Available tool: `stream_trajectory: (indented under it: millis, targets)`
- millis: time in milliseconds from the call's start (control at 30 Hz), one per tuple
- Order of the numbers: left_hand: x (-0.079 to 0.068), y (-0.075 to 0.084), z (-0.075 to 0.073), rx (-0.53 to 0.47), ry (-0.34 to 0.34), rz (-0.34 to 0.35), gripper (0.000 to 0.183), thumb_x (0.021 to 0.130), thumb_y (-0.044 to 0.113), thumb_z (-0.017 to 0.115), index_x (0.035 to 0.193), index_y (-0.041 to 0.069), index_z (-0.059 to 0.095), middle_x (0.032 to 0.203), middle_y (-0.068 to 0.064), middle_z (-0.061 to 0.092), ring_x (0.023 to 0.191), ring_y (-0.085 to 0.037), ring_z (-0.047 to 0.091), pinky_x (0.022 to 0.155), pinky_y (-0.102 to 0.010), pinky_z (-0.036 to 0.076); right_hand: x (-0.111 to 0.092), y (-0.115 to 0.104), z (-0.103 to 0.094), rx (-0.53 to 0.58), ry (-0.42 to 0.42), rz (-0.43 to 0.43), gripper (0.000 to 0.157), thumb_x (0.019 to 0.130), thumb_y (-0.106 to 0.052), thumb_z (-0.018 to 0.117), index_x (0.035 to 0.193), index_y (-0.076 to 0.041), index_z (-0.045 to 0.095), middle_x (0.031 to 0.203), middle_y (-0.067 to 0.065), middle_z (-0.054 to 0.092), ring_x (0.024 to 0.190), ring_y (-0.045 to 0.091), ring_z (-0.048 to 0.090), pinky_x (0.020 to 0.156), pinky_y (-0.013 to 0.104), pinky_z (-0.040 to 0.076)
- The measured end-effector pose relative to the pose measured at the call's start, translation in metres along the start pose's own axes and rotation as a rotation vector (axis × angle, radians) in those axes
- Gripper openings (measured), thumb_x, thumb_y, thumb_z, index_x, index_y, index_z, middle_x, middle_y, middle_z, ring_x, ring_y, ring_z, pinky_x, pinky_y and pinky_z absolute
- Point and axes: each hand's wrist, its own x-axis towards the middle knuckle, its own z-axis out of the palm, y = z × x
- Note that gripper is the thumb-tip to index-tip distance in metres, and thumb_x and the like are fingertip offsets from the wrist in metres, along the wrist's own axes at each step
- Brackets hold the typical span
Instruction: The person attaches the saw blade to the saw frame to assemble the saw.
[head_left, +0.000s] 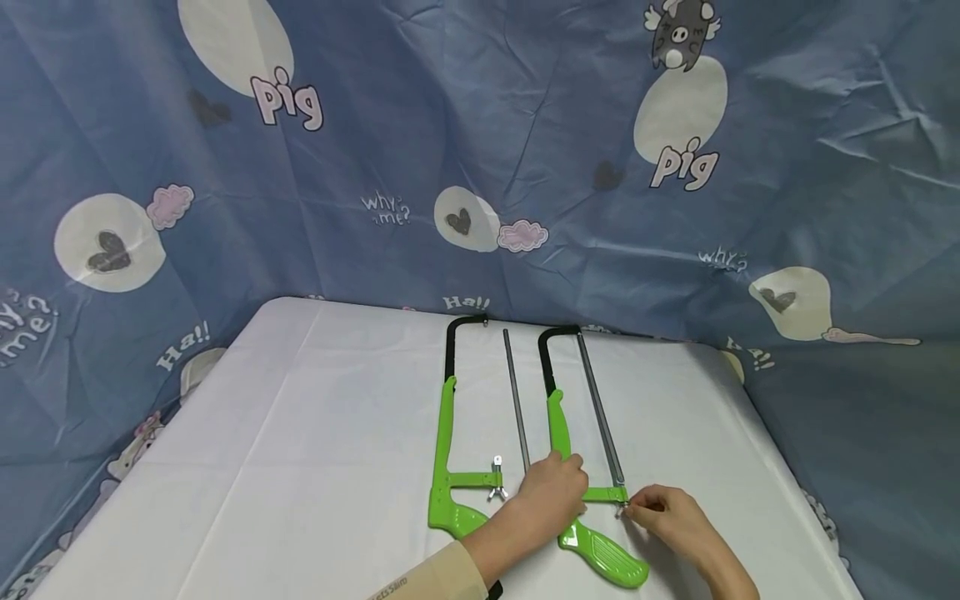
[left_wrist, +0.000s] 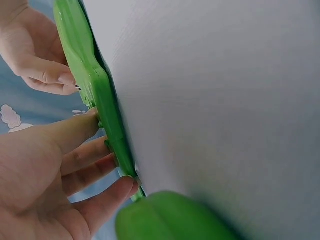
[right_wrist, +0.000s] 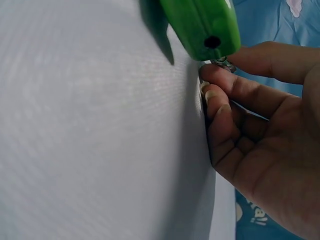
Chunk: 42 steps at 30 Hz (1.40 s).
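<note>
A hacksaw with a green handle (head_left: 611,557) and black front frame lies on the right, a grey blade (head_left: 600,408) stretched along its open side. My left hand (head_left: 546,500) holds its green frame where the handle begins; in the left wrist view the thumb and fingers touch the green edge (left_wrist: 107,105). With thumb and index finger, my right hand (head_left: 675,517) pinches the small metal wing nut (right_wrist: 225,64) at the blade's near end. Fingers partly cover the nut, and the left hand hides part of the frame.
Left of it lies a second green hacksaw (head_left: 444,433) without a blade, its wing nut (head_left: 497,493) showing. A loose grey blade (head_left: 516,392) lies between the two saws. The white table (head_left: 337,450) meets a blue printed cloth (head_left: 375,150) behind.
</note>
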Motion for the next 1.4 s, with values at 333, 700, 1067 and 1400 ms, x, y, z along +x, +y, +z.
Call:
stream_trajectory:
  millis: [333,700,1067,1400]
  targets:
    - [0.0000,0.0012,-0.0002,-0.016,-0.011,-0.006,0.027,0.084,0.046,0.074,0.093,0.020,0.076,0.090,0.006,0.064,0.074,-0.009,0.053,0.058,-0.019,0.049,0.0020,0.0049,-0.0003,0.024,0.009,-0.022,0.007,0.084,-0.013,0.070,0.089,-0.009,0.071,0.083,0.001,0.067,0.074,0.012,0.053,0.065,0.026,0.042]
    - [-0.0006,0.0006,0.0008,-0.027,0.013,-0.003,0.027,0.083,0.044,0.076,0.093,0.019,0.077,0.090,0.005,0.065,0.074,-0.010,0.054,0.059,-0.019,0.050,0.0037,0.0019,0.0066,0.041,0.040,0.013,0.009,0.077,-0.005,0.075,0.084,-0.004,0.070,0.076,0.002,0.066,0.068,0.015,0.053,0.058,0.025,0.043]
    - [0.0008,0.0001,0.0047,0.003,0.017,0.004,0.028,0.083,0.046,0.075,0.093,0.020,0.077,0.090,0.005,0.065,0.075,-0.010,0.056,0.059,-0.019,0.051,0.0030,0.0088,0.0015,0.106,-0.076,-0.040,0.024,0.079,-0.015,0.079,0.092,0.001,0.067,0.081,0.005,0.065,0.073,0.015,0.055,0.061,0.025,0.046]
    - [0.0003,0.0011,0.0040,0.007,0.024,0.005,0.028,0.083,0.046,0.076,0.092,0.020,0.077,0.089,0.005,0.065,0.076,-0.010,0.057,0.060,-0.020,0.052,0.0050,0.0064,0.0016,0.054,-0.029,0.054,0.023,0.087,-0.028,0.072,0.092,-0.005,0.072,0.089,0.002,0.067,0.081,0.017,0.052,0.067,0.031,0.043]
